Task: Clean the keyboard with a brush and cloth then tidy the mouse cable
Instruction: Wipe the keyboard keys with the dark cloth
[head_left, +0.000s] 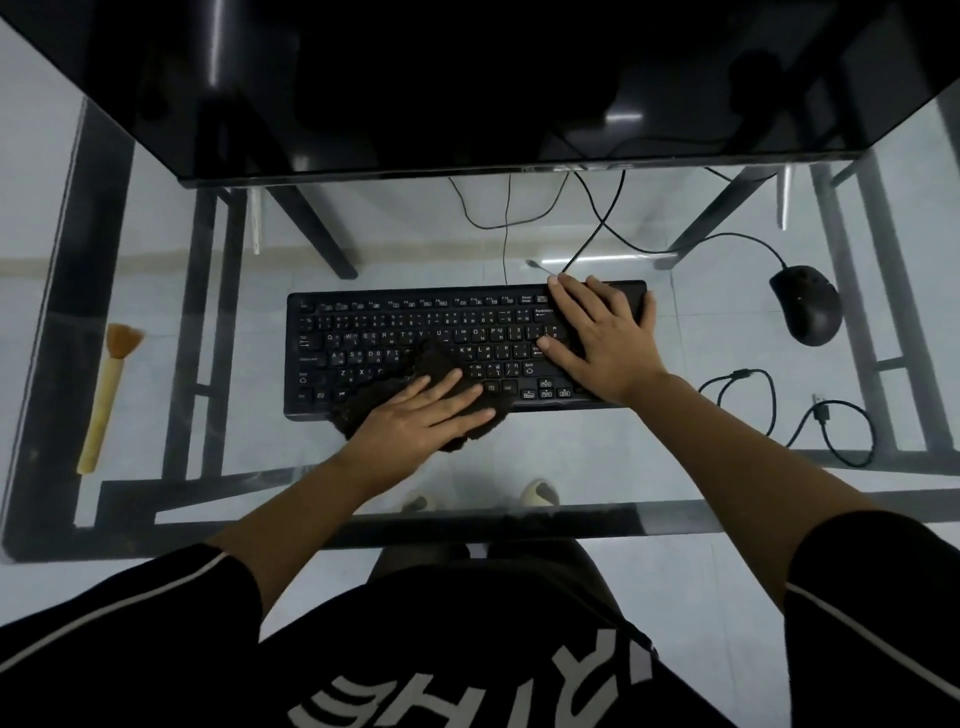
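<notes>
A black keyboard (395, 332) lies in the middle of the glass desk. My left hand (426, 415) presses flat on a dark brown fluffy cloth (410, 374) over the keyboard's lower middle keys and front edge. With straight fingers, my right hand (597, 338) rests flat on the keyboard's right end. A wooden brush (106, 395) with orange bristles lies at the desk's left. The black mouse (808, 304) sits to the right of the keyboard; its cable (675, 249) runs back towards the monitor.
A large dark monitor (467, 88) overhangs the back of the glass desk (571, 457). A loose black cable (810, 415) with a plug end coils at the right front. Black frame bars and my feet show through the glass.
</notes>
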